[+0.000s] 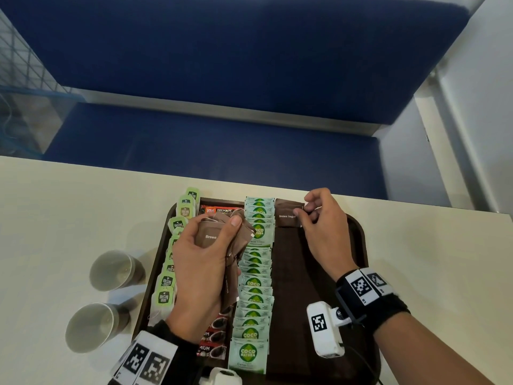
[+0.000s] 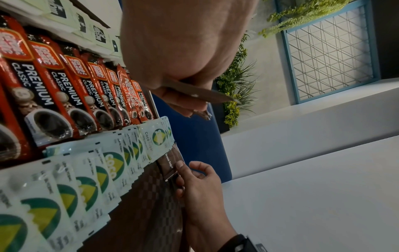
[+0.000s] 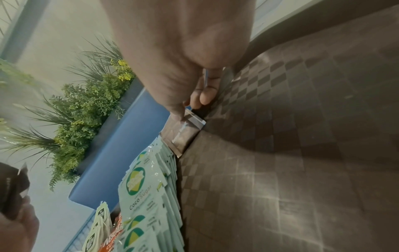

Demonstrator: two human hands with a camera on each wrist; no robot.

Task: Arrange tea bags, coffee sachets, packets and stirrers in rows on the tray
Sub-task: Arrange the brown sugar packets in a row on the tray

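Right hand [image 1: 322, 226] pinches a brown sugar packet [image 1: 287, 216] at the tray's [image 1: 358, 245] far edge; left hand [image 1: 205, 259] grips spare packets [image 1: 219, 234]. Light, limp, slippery: pinch the edge.

Your left hand [image 1: 204, 262] hides most of the coffee sachets [image 1: 213, 340] row (middle stretch) on the tray [image 1: 358, 240]; the tray's near edge is cut off, and lower brown sugar packets [image 1: 219, 240] blur.
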